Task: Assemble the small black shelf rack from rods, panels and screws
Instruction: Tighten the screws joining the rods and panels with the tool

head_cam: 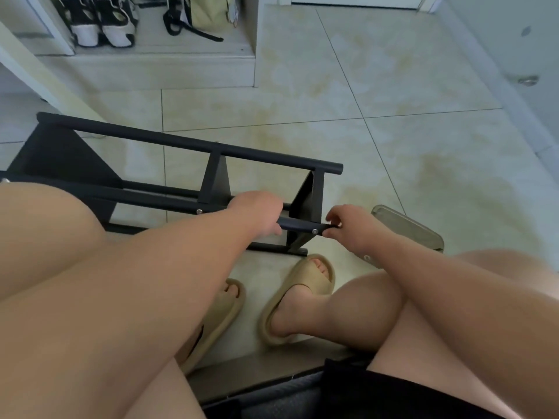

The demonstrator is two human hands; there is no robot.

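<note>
The black shelf rack (187, 146) lies on its side on the tiled floor, its long rods running from the left toward the centre. Several black panels (216, 176) join the rods. My left hand (260, 214) is wrapped around the near rod (298, 227), just left of a silver screw (315, 231). My right hand (348, 226) pinches the end of that same rod, fingertips closed on its tip. Another silver screw (199, 211) shows further left on the near rod.
My knees and two beige slippers (302, 294) fill the foreground. A grey metal tray (408, 228) lies on the floor behind my right hand. A low cabinet with black and white shoes (102, 22) and a bag stands at the back left. A door is at the right.
</note>
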